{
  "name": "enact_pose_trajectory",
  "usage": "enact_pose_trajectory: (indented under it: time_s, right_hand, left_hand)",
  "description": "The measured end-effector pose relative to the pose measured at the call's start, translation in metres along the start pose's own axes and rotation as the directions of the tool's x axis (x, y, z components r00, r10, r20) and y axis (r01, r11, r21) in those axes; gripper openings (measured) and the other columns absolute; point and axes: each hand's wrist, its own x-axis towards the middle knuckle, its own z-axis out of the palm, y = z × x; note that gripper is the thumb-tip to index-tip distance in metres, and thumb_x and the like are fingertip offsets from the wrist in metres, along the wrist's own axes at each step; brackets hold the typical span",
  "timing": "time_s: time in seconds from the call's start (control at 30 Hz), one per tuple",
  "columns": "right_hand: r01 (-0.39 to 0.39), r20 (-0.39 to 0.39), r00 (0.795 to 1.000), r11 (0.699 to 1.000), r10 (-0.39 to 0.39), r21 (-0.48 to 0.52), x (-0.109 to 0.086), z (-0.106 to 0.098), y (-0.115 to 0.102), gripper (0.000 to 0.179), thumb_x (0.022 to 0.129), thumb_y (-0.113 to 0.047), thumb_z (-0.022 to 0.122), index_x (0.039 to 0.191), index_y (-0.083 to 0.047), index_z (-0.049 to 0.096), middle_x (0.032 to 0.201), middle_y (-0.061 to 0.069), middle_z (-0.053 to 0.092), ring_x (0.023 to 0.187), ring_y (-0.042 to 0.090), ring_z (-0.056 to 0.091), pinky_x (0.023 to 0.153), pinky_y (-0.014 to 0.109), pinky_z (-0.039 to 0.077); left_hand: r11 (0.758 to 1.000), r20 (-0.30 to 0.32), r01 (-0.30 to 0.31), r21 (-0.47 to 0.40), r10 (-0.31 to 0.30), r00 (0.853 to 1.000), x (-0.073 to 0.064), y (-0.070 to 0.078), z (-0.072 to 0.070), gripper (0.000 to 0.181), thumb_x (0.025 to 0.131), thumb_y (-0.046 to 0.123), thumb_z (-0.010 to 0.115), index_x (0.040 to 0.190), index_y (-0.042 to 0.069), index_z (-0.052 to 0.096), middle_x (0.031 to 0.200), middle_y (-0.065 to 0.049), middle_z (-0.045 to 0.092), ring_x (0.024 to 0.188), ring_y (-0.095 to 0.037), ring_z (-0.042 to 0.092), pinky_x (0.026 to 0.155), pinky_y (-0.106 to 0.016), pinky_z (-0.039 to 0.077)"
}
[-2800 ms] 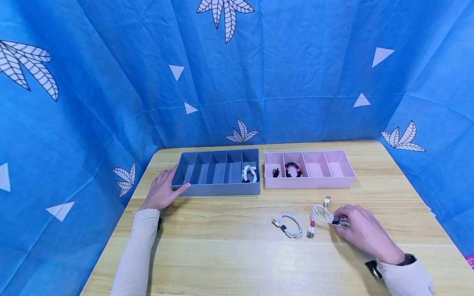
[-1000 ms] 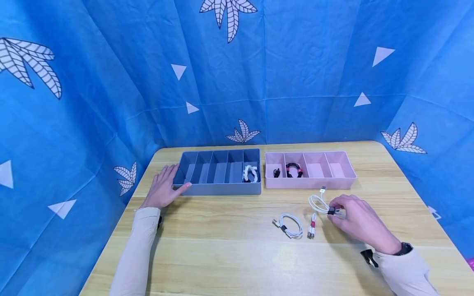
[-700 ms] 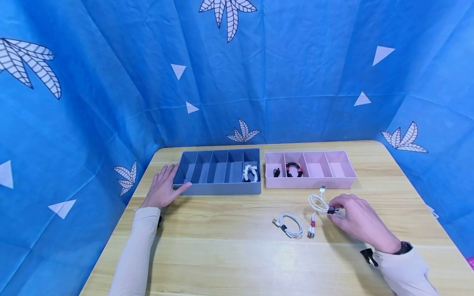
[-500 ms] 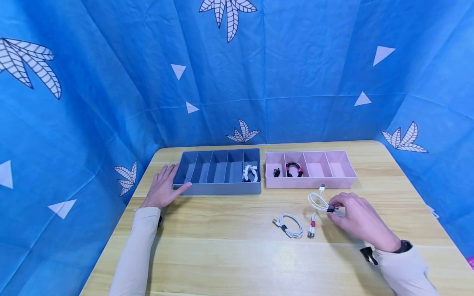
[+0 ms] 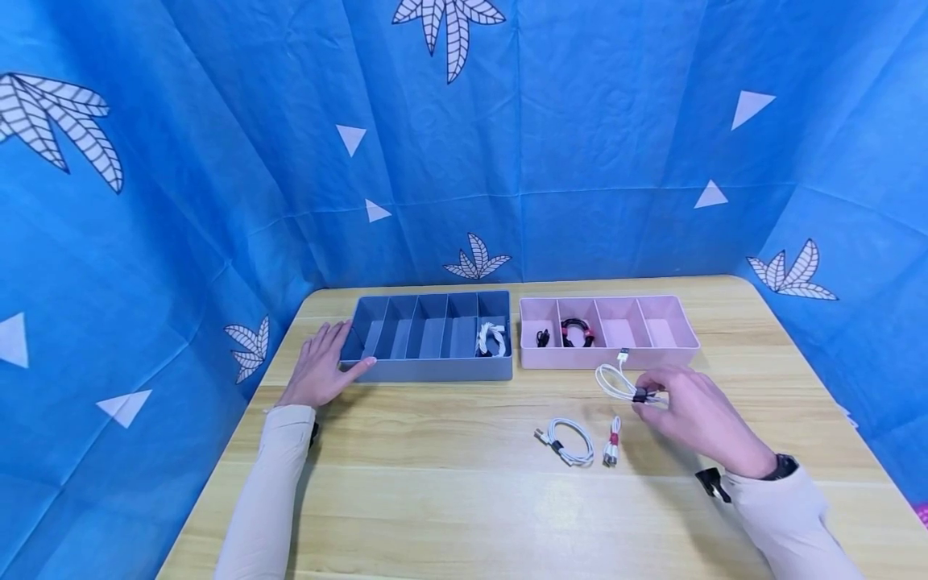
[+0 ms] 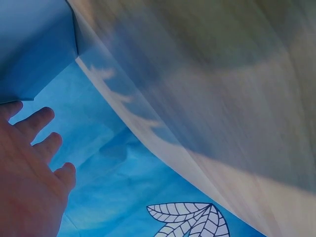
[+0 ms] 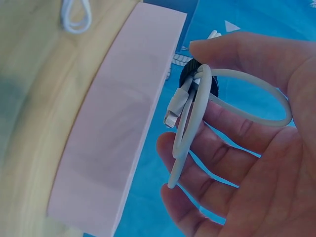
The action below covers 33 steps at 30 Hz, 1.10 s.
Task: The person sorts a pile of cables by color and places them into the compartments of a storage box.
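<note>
In my right hand (image 5: 685, 411) a coiled white charging cable (image 7: 195, 113) is pinched by its black strap, between thumb and fingers. Its plug end hangs in front of the pink organizer (image 5: 609, 359). My left hand (image 5: 315, 366) rests on the left end of the blue organizer (image 5: 428, 372), fingers straight and thumb along the front wall. In the left wrist view, the fingers (image 6: 37, 123) are spread beside that box. On the table between the hands lie a white cable with a black strap (image 5: 570, 441) and a small white cable with a red strap (image 5: 612, 441).
A white cable (image 5: 490, 338) sits in the blue organizer's rightmost compartment. The pink organizer's two left compartments hold a small black cable (image 5: 542, 338) and a black coiled cable with red straps (image 5: 577, 332). A blue curtain (image 5: 580, 145) hangs behind the wooden table (image 5: 435, 499).
My right hand has lifted the white cable away from the small red-strapped one and moved it up and left toward the pink organizer. My left hand has stayed in place.
</note>
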Motion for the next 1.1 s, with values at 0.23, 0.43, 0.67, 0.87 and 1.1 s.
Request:
enact_pose_trajectory:
  time_s: [0.23, 0.43, 0.67, 0.87, 1.1]
  right_hand:
    - [0.011, -0.008, 1.0, 1.0, -0.011, -0.001, 0.007, -0.004, -0.006, 0.015, 0.079, -0.02, 0.078, 0.093, -0.015, 0.074, 0.098, 0.005, 0.074, 0.095, 0.027, 0.07, 0.079, 0.049, 0.055]
    - [0.039, -0.021, 0.999, 0.999, -0.038, 0.004, 0.013, -0.006, -0.009, 0.017, 0.079, -0.018, 0.078, 0.095, -0.013, 0.074, 0.099, 0.005, 0.075, 0.097, 0.028, 0.07, 0.081, 0.05, 0.055]
    - [0.036, -0.006, 0.999, 0.999, -0.036, 0.01, 0.02, -0.009, -0.012, 0.018, 0.08, -0.017, 0.076, 0.098, -0.012, 0.074, 0.098, 0.005, 0.075, 0.094, 0.024, 0.068, 0.081, 0.048, 0.055]
    - [0.016, 0.003, 1.0, 1.0, -0.016, 0.015, 0.026, -0.011, -0.016, 0.022, 0.081, -0.018, 0.075, 0.1, -0.009, 0.075, 0.098, 0.008, 0.075, 0.097, 0.028, 0.069, 0.082, 0.051, 0.055]
    - [0.019, 0.004, 1.0, 0.999, -0.019, 0.033, 0.031, -0.012, -0.019, 0.025, 0.081, -0.017, 0.074, 0.105, -0.007, 0.074, 0.101, 0.01, 0.076, 0.101, 0.03, 0.069, 0.085, 0.052, 0.055]
  left_hand:
    - [1.0, -0.002, -0.01, 0.006, 0.01, 1.0, 0.001, 0.0, 0.0, 0.102, 0.085, 0.08, 0.044, 0.16, 0.02, 0.011, 0.165, -0.014, 0.02, 0.153, -0.041, 0.01, 0.12, -0.067, 0.008]
    - [1.0, 0.005, -0.008, -0.012, 0.008, 1.0, 0.001, 0.0, 0.0, 0.103, 0.084, 0.08, 0.045, 0.16, 0.019, 0.012, 0.165, -0.013, 0.019, 0.154, -0.039, 0.007, 0.12, -0.067, 0.006]
    - [1.0, 0.006, -0.003, -0.014, 0.003, 1.0, 0.0, 0.001, -0.001, 0.103, 0.084, 0.081, 0.045, 0.16, 0.019, 0.012, 0.165, -0.013, 0.019, 0.154, -0.04, 0.008, 0.12, -0.067, 0.005]
    - [1.0, -0.013, -0.008, -0.017, 0.007, 1.0, -0.001, 0.001, 0.0, 0.103, 0.084, 0.08, 0.046, 0.159, 0.017, 0.015, 0.164, -0.015, 0.023, 0.153, -0.042, 0.011, 0.119, -0.068, 0.008]
    - [1.0, -0.012, -0.013, -0.018, 0.013, 1.0, -0.001, -0.001, 0.0, 0.102, 0.084, 0.079, 0.047, 0.16, 0.018, 0.013, 0.164, -0.015, 0.022, 0.153, -0.042, 0.01, 0.118, -0.069, 0.008]
